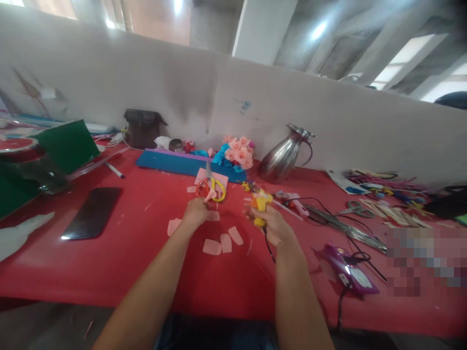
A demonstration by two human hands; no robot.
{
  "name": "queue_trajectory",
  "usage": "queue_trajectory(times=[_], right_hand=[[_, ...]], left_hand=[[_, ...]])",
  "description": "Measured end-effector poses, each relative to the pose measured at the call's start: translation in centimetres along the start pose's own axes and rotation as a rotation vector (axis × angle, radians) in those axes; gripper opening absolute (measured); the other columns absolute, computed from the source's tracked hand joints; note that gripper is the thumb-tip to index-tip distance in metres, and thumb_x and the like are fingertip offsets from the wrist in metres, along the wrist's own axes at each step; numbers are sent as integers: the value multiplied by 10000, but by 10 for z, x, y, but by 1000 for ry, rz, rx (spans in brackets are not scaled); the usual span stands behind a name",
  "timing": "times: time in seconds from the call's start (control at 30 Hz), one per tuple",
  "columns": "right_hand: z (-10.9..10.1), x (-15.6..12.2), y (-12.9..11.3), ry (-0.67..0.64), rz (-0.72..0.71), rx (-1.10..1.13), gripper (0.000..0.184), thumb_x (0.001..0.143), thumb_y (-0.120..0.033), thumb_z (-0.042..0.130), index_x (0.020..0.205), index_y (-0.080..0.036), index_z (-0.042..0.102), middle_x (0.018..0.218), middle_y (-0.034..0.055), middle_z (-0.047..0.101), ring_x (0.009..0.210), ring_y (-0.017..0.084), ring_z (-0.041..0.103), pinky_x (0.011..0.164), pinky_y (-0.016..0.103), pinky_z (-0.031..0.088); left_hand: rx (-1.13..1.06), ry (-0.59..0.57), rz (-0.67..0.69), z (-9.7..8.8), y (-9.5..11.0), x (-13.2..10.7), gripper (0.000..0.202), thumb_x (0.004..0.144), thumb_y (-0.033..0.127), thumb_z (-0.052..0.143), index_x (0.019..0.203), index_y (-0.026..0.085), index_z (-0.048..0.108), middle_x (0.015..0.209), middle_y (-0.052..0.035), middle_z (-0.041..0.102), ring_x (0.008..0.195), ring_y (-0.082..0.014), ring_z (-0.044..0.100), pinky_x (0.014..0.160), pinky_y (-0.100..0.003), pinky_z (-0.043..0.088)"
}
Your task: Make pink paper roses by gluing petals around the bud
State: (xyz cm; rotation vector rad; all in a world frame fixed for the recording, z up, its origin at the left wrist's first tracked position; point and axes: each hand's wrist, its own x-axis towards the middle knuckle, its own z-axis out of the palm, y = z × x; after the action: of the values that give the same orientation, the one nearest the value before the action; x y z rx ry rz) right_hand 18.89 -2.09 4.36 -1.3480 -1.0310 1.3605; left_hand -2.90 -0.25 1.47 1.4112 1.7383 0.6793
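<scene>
My left hand (196,212) is closed around a small pink paper piece (210,195), held just in front of the yellow-handled scissors (214,185) that lie on the red table (120,243). Gripped in my right hand (272,224) is a yellow glue gun (260,205), its nozzle aimed left at the paper and its black cord trailing toward me. Several cut pink paper petals (222,243) are scattered on the cloth between my forearms.
A black phone (92,213) lies at left near green card (65,146). At the back stand a blue board (175,164), pink paper flowers (239,151) and a steel jug (284,155). A purple glue gun (346,270), wires and another pair of scissors (353,209) lie at right.
</scene>
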Motion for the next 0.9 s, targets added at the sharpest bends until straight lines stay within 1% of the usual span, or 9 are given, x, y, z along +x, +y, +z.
queue_trajectory(times=[0.03,0.13,0.27,0.4,0.47,0.53,0.63,0.77,0.9], right_hand=[[1,-2,-2,-27,-15,-24,297,586,-256,691,847,-186,568,775,16,634,627,122,579,581,232,446],[0,-7,-4,-37,-76,-179,331,591,-347,704,828,-177,546,675,-10,595,574,110,530,552,231,413],[3,-13,-6,-48,-146,-367,338,622,-388,671,851,-180,534,648,-27,560,532,97,475,519,226,384],[9,-17,-6,-103,-181,-495,351,704,-464,590,893,-171,550,677,-4,567,504,90,426,480,220,359],[11,-17,-4,-147,-174,-538,377,756,-506,517,903,-161,555,708,13,579,494,86,410,472,220,351],[10,-15,-1,-169,-176,-583,388,789,-515,471,912,-157,557,734,20,586,512,92,429,485,222,360],[6,-12,4,-177,-197,-657,359,799,-499,477,890,-164,567,749,18,592,614,126,508,553,232,401],[2,-9,6,-203,-208,-706,334,811,-475,477,899,-172,585,766,10,605,733,159,564,674,258,428],[5,-10,5,-188,-203,-770,337,801,-485,491,893,-177,592,720,0,596,719,168,566,670,264,414]], left_hand=[[-4,7,-3,-1,0,1,320,493,256,783,744,160,609,656,-17,615,593,-138,564,485,-213,355],[-15,33,3,-1,-3,2,313,468,250,792,691,171,587,607,3,583,573,-130,544,478,-212,342],[-44,70,14,1,-4,4,259,491,171,763,657,171,565,606,-6,584,585,-142,555,493,-219,355],[-29,74,31,2,-4,4,192,533,93,707,640,169,567,598,-15,590,604,-151,563,540,-233,377],[-22,69,24,3,-5,5,180,542,120,707,652,172,575,617,-19,596,603,-150,557,546,-237,377],[-28,60,7,4,-6,6,195,541,184,726,671,175,582,639,-24,604,599,-150,553,532,-238,371],[-30,52,7,5,-8,7,238,527,259,752,676,177,585,637,-20,604,592,-144,549,519,-232,364],[-37,51,22,4,-6,5,243,528,264,757,659,175,573,598,-2,579,578,-130,536,514,-223,353],[-3,41,21,1,-3,1,249,513,275,765,619,178,561,564,11,552,565,-129,527,514,-228,340]])
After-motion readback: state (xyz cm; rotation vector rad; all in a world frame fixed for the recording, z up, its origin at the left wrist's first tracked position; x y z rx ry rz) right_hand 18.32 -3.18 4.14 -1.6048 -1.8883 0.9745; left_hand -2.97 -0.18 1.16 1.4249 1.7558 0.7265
